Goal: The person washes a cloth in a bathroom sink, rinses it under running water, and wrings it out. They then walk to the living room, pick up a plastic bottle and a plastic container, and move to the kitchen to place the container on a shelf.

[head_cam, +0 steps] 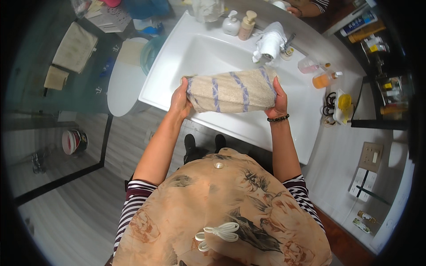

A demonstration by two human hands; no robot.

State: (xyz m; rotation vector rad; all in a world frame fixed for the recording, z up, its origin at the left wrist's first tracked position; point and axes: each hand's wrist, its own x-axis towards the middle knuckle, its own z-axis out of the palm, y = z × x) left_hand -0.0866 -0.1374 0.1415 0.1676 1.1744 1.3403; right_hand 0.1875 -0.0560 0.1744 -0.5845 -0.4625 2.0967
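Observation:
A beige towel with blue-purple stripes (231, 91), folded into a long shape, is stretched between my two hands above the front part of a white washbasin (209, 43). My left hand (180, 99) grips its left end, thumb on top. At the right end my right hand (279, 98) holds it, with a dark bead bracelet (278, 118) on the wrist. Beyond the towel, a white cloth (271, 41) is draped over what appears to be the faucet. A white pump bottle (231, 24) and a pinkish pump bottle with a cream top (247, 26) stand on the basin's back rim.
Orange (322, 80) and pink (308, 65) liquid bottles stand at the basin's right, near a small white tray (339, 111). The toilet lid (121, 86) and a teal basin (151, 55) are at left. A bucket (75, 142) sits behind glass.

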